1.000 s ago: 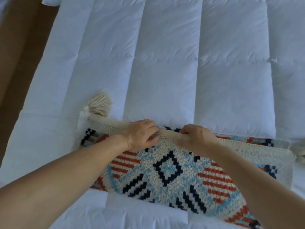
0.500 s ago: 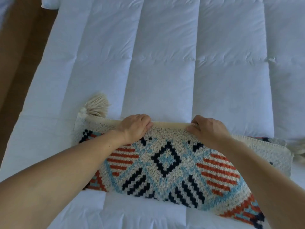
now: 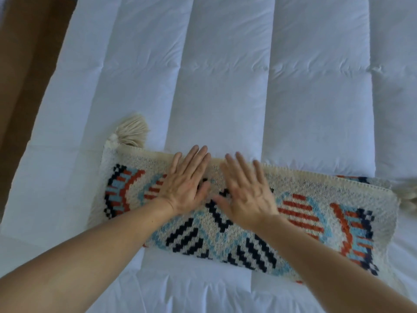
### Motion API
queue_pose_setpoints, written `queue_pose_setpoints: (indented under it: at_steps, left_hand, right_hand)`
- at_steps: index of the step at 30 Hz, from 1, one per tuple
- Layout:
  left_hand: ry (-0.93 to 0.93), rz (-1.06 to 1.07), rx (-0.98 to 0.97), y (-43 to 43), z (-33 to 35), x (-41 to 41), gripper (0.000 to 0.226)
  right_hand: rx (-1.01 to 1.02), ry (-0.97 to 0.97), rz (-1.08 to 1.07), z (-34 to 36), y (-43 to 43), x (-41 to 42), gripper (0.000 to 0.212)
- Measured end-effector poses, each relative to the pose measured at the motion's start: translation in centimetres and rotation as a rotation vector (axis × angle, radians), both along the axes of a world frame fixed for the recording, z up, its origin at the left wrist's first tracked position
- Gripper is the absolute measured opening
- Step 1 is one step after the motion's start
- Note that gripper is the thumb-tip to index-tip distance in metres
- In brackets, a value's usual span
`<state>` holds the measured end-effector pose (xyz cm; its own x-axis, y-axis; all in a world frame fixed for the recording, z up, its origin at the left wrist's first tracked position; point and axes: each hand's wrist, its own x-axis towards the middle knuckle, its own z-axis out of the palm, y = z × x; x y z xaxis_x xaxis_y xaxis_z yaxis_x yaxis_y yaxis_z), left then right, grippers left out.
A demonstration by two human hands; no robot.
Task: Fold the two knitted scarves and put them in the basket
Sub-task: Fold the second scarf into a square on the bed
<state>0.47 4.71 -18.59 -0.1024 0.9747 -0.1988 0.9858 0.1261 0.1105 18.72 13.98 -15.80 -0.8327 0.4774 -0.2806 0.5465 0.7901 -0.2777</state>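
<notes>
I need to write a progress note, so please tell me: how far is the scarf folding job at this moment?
Done: the patterned scarf lies folded lengthwise on the white quilt, its cream tassel sticking out at the far left corner. In hand: the left hand and right hand lie flat with open fingers on it, seemingly smoothing the fold. Left: further folds and putting it away. No second scarf or basket is in view.
</notes>
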Motion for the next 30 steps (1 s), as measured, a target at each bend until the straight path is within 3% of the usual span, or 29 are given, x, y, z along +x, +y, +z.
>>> queue_pose_setpoints:
  at_steps: [4,10,21,26,30]
  left_hand:
    - [0.039,0.076,-0.063,-2.6,-1.2,0.5,0.062]
    - [0.117,0.23,-0.203,-4.1,-3.9,-3.1,0.071]
    - [0.132,0.209,-0.122,-8.6,-2.3,-9.2,0.076]
    - [0.09,0.277,-0.087,-10.8,-1.8,-9.5,0.076]
    - [0.093,0.303,-0.112,-12.8,-3.1,-11.1,0.081]
  right_hand:
    - [-0.093,-0.018,-0.015,-2.7,-3.3,-1.2,0.08]
    - [-0.007,-0.117,-0.066,-6.2,-2.5,0.4,0.073]
    - [0.036,-0.157,-0.247,-4.8,-5.1,-2.5,0.078]
    - [-0.022,0.014,-0.149,-3.3,-11.3,-9.5,0.081]
    - [-0.005,-0.042,-0.154,-5.7,-13.4,-10.6,0.083]
